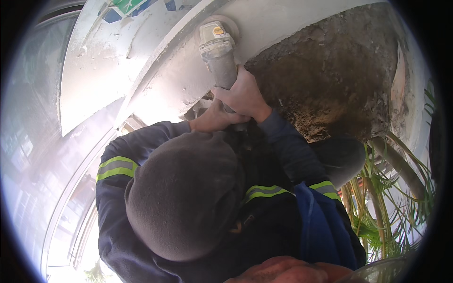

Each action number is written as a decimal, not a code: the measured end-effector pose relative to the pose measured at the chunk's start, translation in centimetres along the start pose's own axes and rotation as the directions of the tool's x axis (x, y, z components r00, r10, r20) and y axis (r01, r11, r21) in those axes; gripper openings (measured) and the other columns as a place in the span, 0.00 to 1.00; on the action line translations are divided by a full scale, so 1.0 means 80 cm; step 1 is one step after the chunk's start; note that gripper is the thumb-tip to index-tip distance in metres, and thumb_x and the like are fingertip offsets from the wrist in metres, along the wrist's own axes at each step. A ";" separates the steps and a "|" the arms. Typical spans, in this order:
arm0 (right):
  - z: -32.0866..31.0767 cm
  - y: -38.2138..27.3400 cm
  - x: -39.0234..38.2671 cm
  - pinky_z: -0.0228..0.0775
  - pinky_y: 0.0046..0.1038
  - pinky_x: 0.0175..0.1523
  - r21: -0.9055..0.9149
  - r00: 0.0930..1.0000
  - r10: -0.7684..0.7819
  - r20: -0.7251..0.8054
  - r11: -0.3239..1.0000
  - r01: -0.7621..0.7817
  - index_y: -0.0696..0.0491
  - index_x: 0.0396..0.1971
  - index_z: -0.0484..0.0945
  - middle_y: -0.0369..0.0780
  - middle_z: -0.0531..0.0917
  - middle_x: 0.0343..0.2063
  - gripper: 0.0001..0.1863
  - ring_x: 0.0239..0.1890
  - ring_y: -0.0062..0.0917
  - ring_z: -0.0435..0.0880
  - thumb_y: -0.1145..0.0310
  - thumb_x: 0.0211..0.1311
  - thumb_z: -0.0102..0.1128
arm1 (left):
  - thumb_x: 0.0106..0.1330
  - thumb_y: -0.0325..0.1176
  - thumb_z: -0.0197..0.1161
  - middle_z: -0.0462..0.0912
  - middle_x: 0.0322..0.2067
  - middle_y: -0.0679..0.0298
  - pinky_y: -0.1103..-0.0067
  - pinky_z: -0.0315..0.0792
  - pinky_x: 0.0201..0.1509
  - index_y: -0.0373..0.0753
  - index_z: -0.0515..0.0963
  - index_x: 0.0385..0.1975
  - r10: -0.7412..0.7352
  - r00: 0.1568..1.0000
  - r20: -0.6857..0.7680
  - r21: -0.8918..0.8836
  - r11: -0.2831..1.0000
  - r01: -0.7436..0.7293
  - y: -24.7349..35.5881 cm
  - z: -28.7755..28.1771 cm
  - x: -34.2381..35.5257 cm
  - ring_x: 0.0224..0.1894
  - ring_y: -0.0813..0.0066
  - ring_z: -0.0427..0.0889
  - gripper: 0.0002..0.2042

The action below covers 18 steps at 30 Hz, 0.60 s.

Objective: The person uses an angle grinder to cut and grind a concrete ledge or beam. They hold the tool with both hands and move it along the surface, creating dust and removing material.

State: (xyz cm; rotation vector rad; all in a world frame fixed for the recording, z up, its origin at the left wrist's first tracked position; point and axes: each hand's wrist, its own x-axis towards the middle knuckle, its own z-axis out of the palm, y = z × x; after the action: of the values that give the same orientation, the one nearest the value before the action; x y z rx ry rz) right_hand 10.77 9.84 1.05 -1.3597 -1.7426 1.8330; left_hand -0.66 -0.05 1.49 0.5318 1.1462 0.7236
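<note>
A dusty grey angle grinder (222, 66) points away from me, its head at the upper middle. The round disc (231, 24) lies flat against or very near a pale curved surface (269, 23); whether it touches I cannot tell. My right hand (246, 93) wraps the grinder's body from the right, thumb across the top. Nearer to me, my left hand (214, 118) grips the rear part from the left, its fingers partly hidden. Both hands are closed, one close by the other.
A rough brown hollow (330, 70) opens right of the grinder. Green plants (377, 207) with thick stems stand at the lower right. A pale ridge (155, 66) runs along the left, beside a glossy panel (33, 108). Rounded grey cloth (184, 198), apparently over my bent knee, fills the near middle.
</note>
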 end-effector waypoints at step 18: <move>-0.019 0.004 0.018 0.81 0.41 0.47 0.045 0.996 -0.045 -0.076 0.998 0.048 0.71 0.44 0.77 0.58 0.86 0.36 0.31 0.41 0.48 0.90 0.62 0.45 0.76 | 0.58 0.34 0.78 0.84 0.49 0.59 0.74 0.78 0.55 0.32 0.74 0.56 0.098 0.995 -0.031 0.053 0.994 -0.097 0.002 0.008 0.028 0.52 0.70 0.84 0.28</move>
State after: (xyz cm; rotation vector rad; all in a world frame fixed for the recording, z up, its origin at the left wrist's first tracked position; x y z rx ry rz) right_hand 11.27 11.76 0.41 -1.3409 -1.6699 1.7636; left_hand 0.41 1.68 0.41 0.6245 1.1791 0.7912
